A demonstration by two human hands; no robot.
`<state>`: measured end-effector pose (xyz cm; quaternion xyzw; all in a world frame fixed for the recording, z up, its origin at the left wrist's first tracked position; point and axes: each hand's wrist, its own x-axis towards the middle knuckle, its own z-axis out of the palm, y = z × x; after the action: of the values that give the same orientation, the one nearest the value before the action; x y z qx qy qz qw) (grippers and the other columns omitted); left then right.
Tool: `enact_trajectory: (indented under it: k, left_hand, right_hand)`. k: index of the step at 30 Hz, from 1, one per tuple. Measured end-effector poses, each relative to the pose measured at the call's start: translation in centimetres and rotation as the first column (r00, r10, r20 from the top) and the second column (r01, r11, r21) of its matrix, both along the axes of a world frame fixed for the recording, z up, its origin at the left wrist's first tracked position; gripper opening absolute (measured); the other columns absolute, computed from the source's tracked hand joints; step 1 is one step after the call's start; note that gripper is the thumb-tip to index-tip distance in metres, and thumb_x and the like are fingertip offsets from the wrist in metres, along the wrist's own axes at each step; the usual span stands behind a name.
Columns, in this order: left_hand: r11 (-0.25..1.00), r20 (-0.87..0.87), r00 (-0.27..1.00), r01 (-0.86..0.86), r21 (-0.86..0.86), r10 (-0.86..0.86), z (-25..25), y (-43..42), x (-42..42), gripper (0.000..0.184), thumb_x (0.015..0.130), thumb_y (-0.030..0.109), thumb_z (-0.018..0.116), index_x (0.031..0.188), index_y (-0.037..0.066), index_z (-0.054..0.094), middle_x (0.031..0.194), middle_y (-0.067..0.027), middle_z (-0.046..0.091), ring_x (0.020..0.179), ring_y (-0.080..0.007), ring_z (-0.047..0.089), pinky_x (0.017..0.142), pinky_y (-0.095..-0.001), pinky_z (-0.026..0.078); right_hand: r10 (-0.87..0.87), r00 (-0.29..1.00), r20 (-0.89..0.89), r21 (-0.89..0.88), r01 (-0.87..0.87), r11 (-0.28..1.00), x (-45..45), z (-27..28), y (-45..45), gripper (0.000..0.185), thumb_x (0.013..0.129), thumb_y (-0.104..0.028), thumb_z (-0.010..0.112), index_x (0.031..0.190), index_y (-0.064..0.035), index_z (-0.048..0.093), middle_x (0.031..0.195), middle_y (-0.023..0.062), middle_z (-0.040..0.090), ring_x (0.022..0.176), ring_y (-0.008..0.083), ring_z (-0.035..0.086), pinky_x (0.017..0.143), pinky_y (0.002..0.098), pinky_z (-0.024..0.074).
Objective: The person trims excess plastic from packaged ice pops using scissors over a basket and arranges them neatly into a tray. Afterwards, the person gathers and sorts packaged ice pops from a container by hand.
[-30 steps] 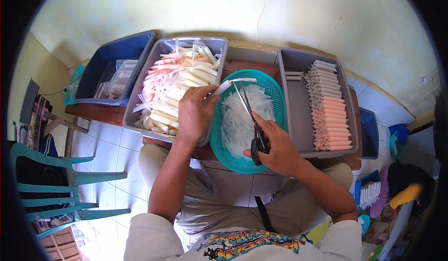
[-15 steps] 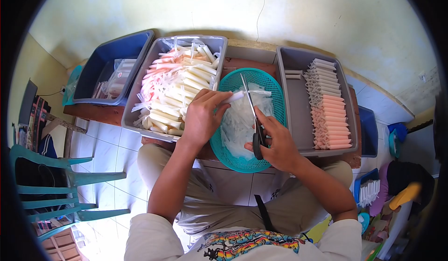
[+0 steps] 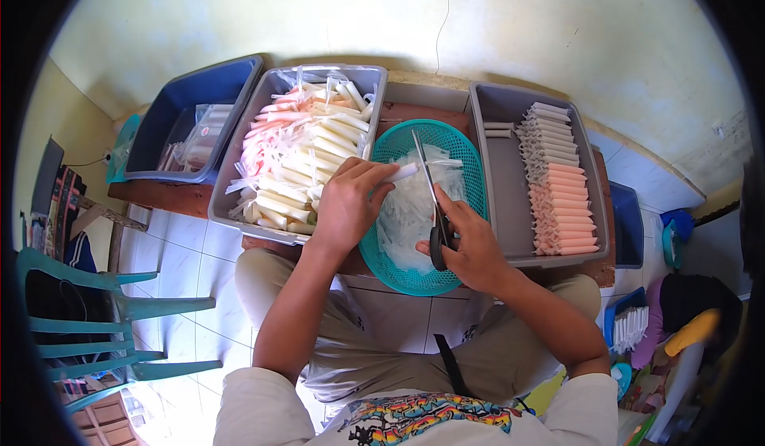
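My left hand (image 3: 349, 207) pinches a white filled plastic tube (image 3: 405, 172), like an ice pop, whose free end points right over a turquoise basket (image 3: 368, 248). In my right hand (image 3: 476, 247) is a pair of black-handled scissors (image 3: 436, 235), fingers through the handles. Their blades point up and away, look nearly together, and lie just right of the tube's end. Clear plastic scraps (image 3: 410, 227) fill much of the basket below both hands. On the left, a grey tub (image 3: 219, 193) holds a heap of cream and pink tubes (image 3: 311, 151).
A grey tray (image 3: 504, 183) on the right holds a column of white and pink tubes (image 3: 564, 207), with two white ones at its upper left. At far left stands a dark blue tub (image 3: 151, 127) with packs inside. A green plastic chair (image 3: 80, 326) is at lower left.
The white tube has dropped slightly and its end now stands apart from the blades. The clear tail that reached across the scissors no longer shows on it.
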<state>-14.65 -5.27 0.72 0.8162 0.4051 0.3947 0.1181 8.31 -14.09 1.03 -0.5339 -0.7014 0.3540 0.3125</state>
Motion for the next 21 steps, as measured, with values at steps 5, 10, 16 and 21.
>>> enact_trajectory:
  k: [5, 10, 16, 21]
  left_hand:
    - [1.0, -0.01, 1.0, -0.003, 0.009, 0.003, -0.3, 0.1, 0.0, 0.036, 0.078, 0.0, 0.085, 0.113, 0.008, 0.08, 0.105, -0.0078, 0.078, 0.101, -0.0295, 0.072, 0.089, -0.0412, 0.06]
    - [1.0, -0.019, 1.0, 0.017, -0.008, -0.017, -0.5, 0.2, -0.1, 0.037, 0.08, 0.0, 0.084, 0.116, 0.007, 0.08, 0.107, -0.0087, 0.079, 0.101, -0.0295, 0.072, 0.089, -0.0406, 0.059]
    - [1.0, -0.035, 0.999, 0.01, -0.014, -0.01, -0.7, 0.2, -0.1, 0.036, 0.079, 0.0, 0.085, 0.115, 0.008, 0.081, 0.105, -0.0084, 0.079, 0.101, -0.0294, 0.072, 0.089, -0.0406, 0.059]
    - [1.0, -0.046, 0.999, -0.001, -0.016, 0.0, -0.7, 0.2, -0.3, 0.036, 0.08, -0.001, 0.084, 0.115, 0.007, 0.08, 0.105, -0.0086, 0.079, 0.101, -0.0298, 0.072, 0.089, -0.041, 0.059]
  right_hand:
    - [-0.02, 0.999, 0.049, -0.035, 0.022, 0.999, -0.2, 0.4, 0.0, 0.101, 0.092, -0.042, 0.083, 0.165, 0.0052, 0.032, 0.105, 0.0197, 0.059, 0.093, 0.0314, 0.061, 0.087, 0.0422, 0.0503]
    - [-0.012, 0.998, 0.055, -0.047, 0.015, 0.999, -0.4, -0.2, -0.2, 0.1, 0.094, -0.042, 0.082, 0.165, 0.0064, 0.031, 0.103, 0.0188, 0.058, 0.092, 0.0313, 0.059, 0.087, 0.0422, 0.0493]
    - [-0.02, 0.999, 0.038, -0.073, 0.023, 0.997, -0.7, -0.7, -0.1, 0.1, 0.095, -0.042, 0.081, 0.165, 0.0077, 0.03, 0.1, 0.0176, 0.056, 0.091, 0.0301, 0.058, 0.085, 0.0421, 0.0485]
    - [-0.042, 0.996, -0.077, -0.19, 0.026, 0.981, -0.8, -1.4, -0.2, 0.097, 0.096, -0.036, 0.081, 0.164, 0.0091, 0.029, 0.1, 0.0175, 0.057, 0.089, 0.0286, 0.06, 0.085, 0.0413, 0.0496]
